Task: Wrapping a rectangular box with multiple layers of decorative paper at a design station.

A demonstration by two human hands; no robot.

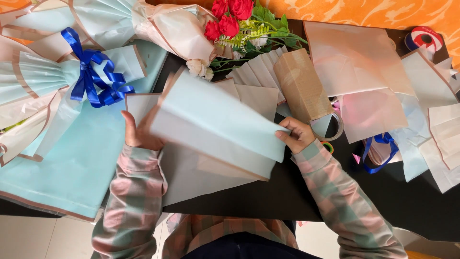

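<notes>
— Where's the pale blue wrapping sheet (215, 122)?

— Mid-frame, lifted off the black tabletop (287, 196) and blurred. The left hand (139, 134) has its grip clamped on the 9 o'clock edge, the right hand (298, 135) pinches the 3 o'clock corner.

— What's around it?

— More flat sheets lie beneath. At 12 o'clock, red roses (229, 17); at 1 o'clock, a brown paper roll (302, 84) with a tape ring (330, 127) just beside the right hand. At 10 o'clock, a wrapped bouquet tied with a blue ribbon (93, 72).
</notes>
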